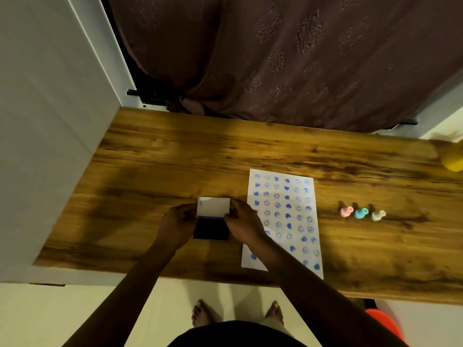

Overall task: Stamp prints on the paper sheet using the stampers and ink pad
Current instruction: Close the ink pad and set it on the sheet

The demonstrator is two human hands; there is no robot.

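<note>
The ink pad [211, 229] lies on the wooden table [155, 166], its dark blue pad showing and its white hinged lid [213, 206] raised at the far side. My left hand [176, 225] grips the pad's left edge. My right hand [244, 221] holds the right edge near the lid. Just to the right lies the white paper sheet [283, 221], covered with several rows of blue smiley and heart prints; my right forearm crosses its lower left corner. Three stampers stand in a row to the right of the sheet: pink [346, 211], teal [361, 213] and cream [377, 215].
A brown patterned curtain [288, 58] hangs behind the table. A white wall panel [50, 121] borders the left side. A yellow object [453, 160] sits at the table's far right edge, and something orange-red [383, 321] shows below the table's near edge. My bare feet stand on the pale floor.
</note>
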